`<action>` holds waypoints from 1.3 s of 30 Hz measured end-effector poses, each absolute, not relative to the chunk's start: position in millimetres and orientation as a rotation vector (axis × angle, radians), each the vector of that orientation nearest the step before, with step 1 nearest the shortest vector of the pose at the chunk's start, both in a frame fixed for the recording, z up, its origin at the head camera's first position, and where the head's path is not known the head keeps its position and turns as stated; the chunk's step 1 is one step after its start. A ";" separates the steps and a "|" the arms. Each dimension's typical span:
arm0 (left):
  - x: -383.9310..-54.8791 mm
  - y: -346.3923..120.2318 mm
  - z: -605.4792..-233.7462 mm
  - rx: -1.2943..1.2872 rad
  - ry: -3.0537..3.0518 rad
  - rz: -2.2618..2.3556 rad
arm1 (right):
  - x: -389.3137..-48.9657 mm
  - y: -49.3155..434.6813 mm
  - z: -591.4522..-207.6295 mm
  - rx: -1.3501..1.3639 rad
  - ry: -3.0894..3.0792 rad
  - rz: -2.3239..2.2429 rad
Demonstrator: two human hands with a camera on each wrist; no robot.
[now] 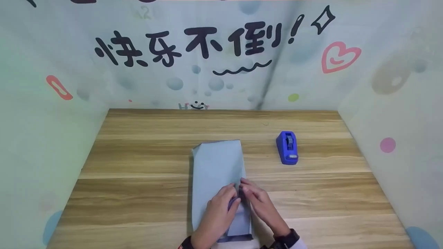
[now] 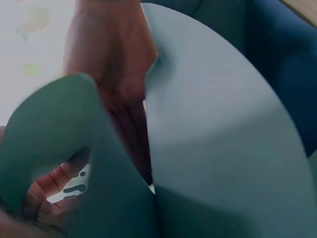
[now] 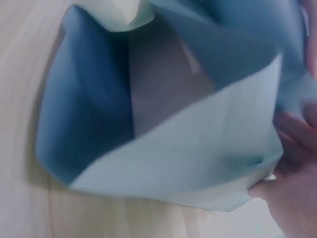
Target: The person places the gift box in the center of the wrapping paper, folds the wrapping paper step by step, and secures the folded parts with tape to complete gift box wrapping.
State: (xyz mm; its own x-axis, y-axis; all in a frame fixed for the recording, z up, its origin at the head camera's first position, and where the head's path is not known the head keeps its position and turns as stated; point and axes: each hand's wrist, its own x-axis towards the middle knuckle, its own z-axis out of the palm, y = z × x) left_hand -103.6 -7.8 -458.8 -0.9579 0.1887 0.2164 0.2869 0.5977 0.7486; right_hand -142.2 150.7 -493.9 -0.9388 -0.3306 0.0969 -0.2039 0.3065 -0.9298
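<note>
Closest to me, a black wristband (image 1: 187, 243) sits behind my left hand (image 1: 217, 209), which pinches a flap of the blue-grey paper (image 1: 214, 166), presumably to stop it springing loose. That paper lies lengthwise on the desk (image 1: 138, 193), directly ahead of me; the right wrist view shows its gaping mouth. Close beside the left, my right hand (image 1: 262, 204) pinches the paper's right edge between thumb and fingers, likely to hold it steady against the opposite grip. Farther right and beyond, the blue tape dispenser (image 1: 287, 148) stands apart, probably positioned to leave both hands working room.
</note>
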 end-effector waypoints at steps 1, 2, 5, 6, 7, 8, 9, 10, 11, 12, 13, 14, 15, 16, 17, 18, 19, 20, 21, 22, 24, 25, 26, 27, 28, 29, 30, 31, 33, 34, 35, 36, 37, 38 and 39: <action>-103.5 -7.0 -459.3 -0.405 -2.711 -1.282 | -142.1 150.0 -491.8 -0.429 2.463 -1.757; -103.4 -6.2 -459.9 -0.406 -2.719 -1.264 | -142.0 149.1 -489.6 -0.357 2.486 -1.784; -103.2 -2.8 -460.9 -0.409 -2.760 -1.196 | -144.6 145.6 -485.0 -0.197 2.590 -1.758; -102.8 -1.5 -460.7 -0.414 -2.782 -1.162 | -146.1 144.4 -483.8 -0.158 2.621 -1.719; -102.3 0.2 -460.8 -0.420 -2.799 -1.125 | -147.7 143.4 -483.2 -0.120 2.633 -1.682; -101.9 2.0 -460.9 -0.427 -2.818 -1.074 | -149.5 142.8 -482.6 -0.093 2.644 -1.631; -101.5 4.0 -461.2 -0.433 -2.835 -1.023 | -151.2 142.4 -482.2 -0.068 2.645 -1.582; -101.1 6.1 -461.6 -0.439 -2.844 -0.964 | -152.9 142.1 -481.3 -0.046 2.630 -1.548; -100.4 8.2 -461.8 -0.442 -2.854 -0.905 | -154.5 142.1 -480.5 -0.028 2.613 -1.520; -100.0 10.3 -462.4 -0.443 -2.857 -0.851 | -155.6 142.5 -479.6 -0.014 2.592 -1.503; -99.7 12.5 -463.3 -0.441 -2.857 -0.794 | -156.6 143.1 -478.8 -0.012 2.581 -1.484; -99.3 14.5 -464.3 -0.442 -2.851 -0.730 | -157.5 143.9 -478.2 -0.034 2.590 -1.455; -98.6 16.2 -465.2 -0.443 -2.842 -0.675 | -158.3 144.8 -478.0 -0.067 2.599 -1.434; -97.9 17.5 -466.0 -0.447 -2.833 -0.616 | -159.0 145.7 -478.2 -0.107 2.610 -1.415; -97.0 18.4 -466.2 -0.455 -2.831 -0.567 | -159.7 146.8 -479.0 -0.151 2.619 -1.401; -96.6 18.8 -466.2 -0.468 -2.840 -0.533 | -160.4 147.9 -480.3 -0.191 2.622 -1.392; -95.7 18.3 -465.6 -0.492 -2.849 -0.508 | -161.4 148.8 -482.0 -0.230 2.625 -1.386; -95.0 17.1 -464.1 -0.531 -2.872 -0.505 | -162.2 149.6 -483.9 -0.257 2.611 -1.391; -94.7 15.1 -461.7 -0.583 -2.907 -0.533 | -163.0 150.3 -485.8 -0.268 2.585 -1.408; -94.9 12.2 -458.9 -0.643 -2.946 -0.583 | -163.8 151.0 -487.5 -0.265 2.553 -1.430; -96.8 3.8 -452.4 -0.746 -3.020 -0.779 | -165.4 151.9 -490.1 -0.267 2.514 -1.461; -98.9 -1.2 -449.8 -0.791 -3.031 -0.905 | -166.1 152.8 -491.2 -0.269 2.504 -1.473; -102.2 -7.0 -447.5 -0.818 -3.035 -1.035 | -166.6 153.7 -492.1 -0.265 2.491 -1.489; -106.3 -14.0 -446.1 -0.820 -3.013 -1.165 | -167.1 154.4 -492.9 -0.266 2.486 -1.500; -111.6 -22.1 -445.8 -0.805 -2.970 -1.288 | -167.5 155.0 -493.7 -0.265 2.482 -1.509; -118.2 -31.2 -446.0 -0.768 -2.917 -1.389 | -167.9 155.5 -494.7 -0.261 2.475 -1.519; -126.3 -41.2 -446.6 -0.722 -2.856 -1.470 | -168.3 155.8 -495.6 -0.250 2.463 -1.528; -135.3 -51.9 -447.3 -0.655 -2.797 -1.533 | -168.6 156.1 -496.0 -0.255 2.460 -1.530; -155.8 -75.3 -448.8 -0.490 -2.695 -1.600 | -168.9 156.4 -497.3 -0.253 2.445 -1.539; -166.0 -87.5 -449.0 -0.400 -2.669 -1.612 | -169.0 156.5 -498.0 -0.260 2.444 -1.541; -175.8 -99.7 -448.8 -0.308 -2.669 -1.618 | -169.0 156.5 -498.5 -0.271 2.438 -1.546; -184.8 -111.6 -448.9 -0.241 -2.677 -1.616 | -168.9 156.7 -498.9 -0.285 2.433 -1.551; -192.7 -122.9 -449.1 -0.177 -2.706 -1.617 | -168.8 156.8 -499.4 -0.309 2.434 -1.556; -200.0 -133.2 -450.5 -0.135 -2.749 -1.601 | -168.7 157.0 -500.0 -0.320 2.424 -1.570; -206.3 -141.8 -451.7 -0.111 -2.799 -1.585 | -168.5 157.3 -500.5 -0.334 2.417 -1.581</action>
State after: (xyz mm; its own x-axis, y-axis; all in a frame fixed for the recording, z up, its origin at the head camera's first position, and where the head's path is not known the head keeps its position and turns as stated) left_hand -206.3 -141.8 -451.7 -0.9946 0.0982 -0.0332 0.0221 0.5133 0.8579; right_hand -168.5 157.3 -500.5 -0.9467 -0.3144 -0.0696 -0.0623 0.3908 -0.9184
